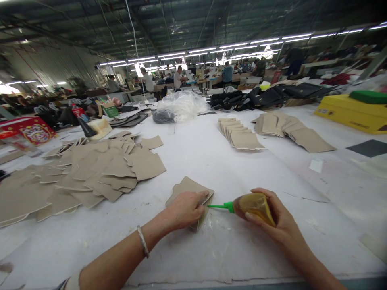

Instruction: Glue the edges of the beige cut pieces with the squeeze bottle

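My left hand (186,209) presses down on a small stack of tan cut pieces (188,187) lying on the white table (211,161), with its fingers at the stack's right edge. My right hand (273,215) grips an amber glue bottle (253,204). The bottle's green nozzle (220,206) points left and its tip sits at the edge of the piece under my left fingers. A bracelet circles my left wrist.
A wide spread of tan pieces (90,173) covers the left of the table. Two neat rows of tan pieces (242,135) (294,131) lie further back. A plastic bag (181,105), black material (260,96) and a yellow box (350,110) stand beyond. Other people work in the distance.
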The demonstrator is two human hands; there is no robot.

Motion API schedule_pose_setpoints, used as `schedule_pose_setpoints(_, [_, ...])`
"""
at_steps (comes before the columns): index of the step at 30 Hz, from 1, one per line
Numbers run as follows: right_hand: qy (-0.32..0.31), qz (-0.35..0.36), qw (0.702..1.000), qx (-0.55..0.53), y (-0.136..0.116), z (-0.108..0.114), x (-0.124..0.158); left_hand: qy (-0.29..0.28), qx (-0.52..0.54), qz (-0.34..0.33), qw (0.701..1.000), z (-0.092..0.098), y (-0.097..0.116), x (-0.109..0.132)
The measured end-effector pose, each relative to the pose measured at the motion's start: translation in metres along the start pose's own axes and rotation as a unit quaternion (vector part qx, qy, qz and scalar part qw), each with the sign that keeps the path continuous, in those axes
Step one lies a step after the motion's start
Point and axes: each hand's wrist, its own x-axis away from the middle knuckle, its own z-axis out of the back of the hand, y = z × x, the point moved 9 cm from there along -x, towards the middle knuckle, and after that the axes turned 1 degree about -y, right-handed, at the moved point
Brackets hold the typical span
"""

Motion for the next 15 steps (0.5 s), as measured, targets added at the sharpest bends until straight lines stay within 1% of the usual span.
schedule_pose_setpoints(3, [-0.046, -0.001, 0.998, -0.032, 0.0041, -0.0071, 0.0020, 0.000, -0.002, 0.008, 1.000, -0.0004, -0.0009, 0.0000])
schedule_pose_setpoints(4, [-0.049, -0.002, 0.998, -0.035, 0.0056, -0.0075, 0.0027, 0.001, -0.003, 0.009, 1.000, -0.0005, -0.0008, 0.0001])
schedule_pose_setpoints(9, [-0.012, 0.002, 1.000, -0.013, 0.0027, -0.0022, 0.0043, 0.001, 0.002, 0.003, 1.000, -0.0010, 0.0014, 0.0006])
schedule_pose_setpoints(12, [-0.010, 0.008, 0.999, -0.029, -0.0018, -0.0037, 0.0066, 0.002, 0.002, 0.004, 1.000, -0.0012, 0.0007, 0.0003])
schedule_pose_setpoints(15, [-0.008, 0.011, 1.000, -0.021, -0.0012, -0.0020, 0.0061, 0.003, 0.000, 0.005, 1.000, -0.0017, -0.0006, 0.0000])
